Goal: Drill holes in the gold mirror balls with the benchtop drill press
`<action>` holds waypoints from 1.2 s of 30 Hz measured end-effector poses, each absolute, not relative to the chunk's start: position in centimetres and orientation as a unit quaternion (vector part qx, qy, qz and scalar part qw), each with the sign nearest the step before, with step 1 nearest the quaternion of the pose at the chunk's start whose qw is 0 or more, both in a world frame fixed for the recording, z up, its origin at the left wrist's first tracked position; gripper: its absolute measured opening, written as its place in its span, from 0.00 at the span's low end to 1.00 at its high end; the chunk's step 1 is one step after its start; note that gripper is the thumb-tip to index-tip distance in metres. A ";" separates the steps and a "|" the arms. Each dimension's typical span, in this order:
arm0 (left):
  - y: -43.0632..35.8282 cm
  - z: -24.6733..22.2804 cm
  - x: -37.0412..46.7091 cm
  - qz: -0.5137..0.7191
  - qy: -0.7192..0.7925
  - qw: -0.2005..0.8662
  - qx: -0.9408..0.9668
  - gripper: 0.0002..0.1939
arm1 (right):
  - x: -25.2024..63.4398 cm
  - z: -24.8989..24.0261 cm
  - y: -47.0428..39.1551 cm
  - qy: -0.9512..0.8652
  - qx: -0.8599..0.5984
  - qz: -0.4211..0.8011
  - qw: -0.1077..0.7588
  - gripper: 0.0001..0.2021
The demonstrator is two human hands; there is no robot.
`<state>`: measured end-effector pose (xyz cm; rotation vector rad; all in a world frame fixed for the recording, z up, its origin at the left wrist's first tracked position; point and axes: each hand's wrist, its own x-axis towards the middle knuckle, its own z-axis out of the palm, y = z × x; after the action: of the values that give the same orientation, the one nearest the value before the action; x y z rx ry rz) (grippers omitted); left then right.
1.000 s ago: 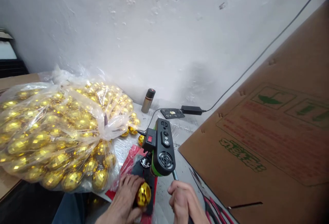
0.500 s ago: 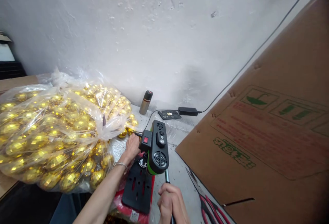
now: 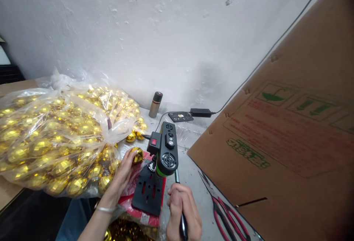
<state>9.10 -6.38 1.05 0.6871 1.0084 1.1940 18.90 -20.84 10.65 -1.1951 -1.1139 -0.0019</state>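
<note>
My left hand is closed around a gold mirrored ball, left of a black device with round grilles and a red switch. The device stands on a slotted black base plate, over red plastic packaging. In front of the device, my right hand grips a screwdriver-like tool by its black handle. Its metal shaft points up toward the device; the tip is hidden behind it. Two loose gold balls lie behind my left hand, beside the bag.
A large clear bag of gold balls fills the left. Red-handled scissors lie beside a big cardboard box on the right. A bottle, a black panel and a power adapter stand near the wall. More gold pieces are below.
My left hand has drawn back from behind the device toward me, and a gold ball now shows in its fingers. My right hand still grips the tool. The view has shifted slightly.
</note>
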 end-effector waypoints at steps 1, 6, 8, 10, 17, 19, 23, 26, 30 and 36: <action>-7.5 0.6 8.7 0.527 0.452 0.661 0.285 0.28 | 19.3 10.6 -20.8 -0.509 -0.529 -0.008 0.679 0.15; -11.7 -2.1 8.1 0.475 0.513 0.586 0.410 0.37 | 21.1 10.6 -20.7 -0.598 -0.494 -0.046 0.629 0.13; -12.7 -3.1 8.5 0.456 0.521 0.540 0.479 0.35 | 21.4 10.8 -20.7 -0.603 -0.498 -0.049 0.622 0.13; -13.3 -3.9 8.8 0.442 0.522 0.489 0.541 0.33 | 21.5 10.9 -20.6 -0.602 -0.502 -0.051 0.619 0.12; -13.8 -5.3 8.8 0.425 0.445 0.387 0.687 0.27 | 21.6 10.9 -20.8 -0.610 -0.504 -0.050 0.610 0.11; -14.1 -5.6 8.6 0.416 0.433 0.372 0.708 0.27 | 21.6 11.0 -20.8 -0.610 -0.505 -0.053 0.609 0.11; -14.8 -6.0 8.2 0.396 0.412 0.343 0.745 0.27 | 21.3 11.3 -20.7 -0.606 -0.496 -0.058 0.620 0.12; -14.5 -5.3 8.5 0.363 0.407 0.330 0.770 0.29 | 21.2 11.4 -20.6 -0.604 -0.492 -0.055 0.625 0.13; -13.1 -3.7 9.4 0.319 0.421 0.328 0.783 0.26 | 21.2 11.0 -20.8 -0.605 -0.494 -0.047 0.623 0.13; -12.2 -3.4 10.2 0.312 0.438 0.295 0.789 0.24 | 20.0 10.6 -21.1 -0.550 -0.519 -0.021 0.654 0.13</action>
<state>10.15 -12.24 -3.40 2.1005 1.1660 0.8315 19.98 -21.13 10.59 -1.1778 -1.2464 -0.0486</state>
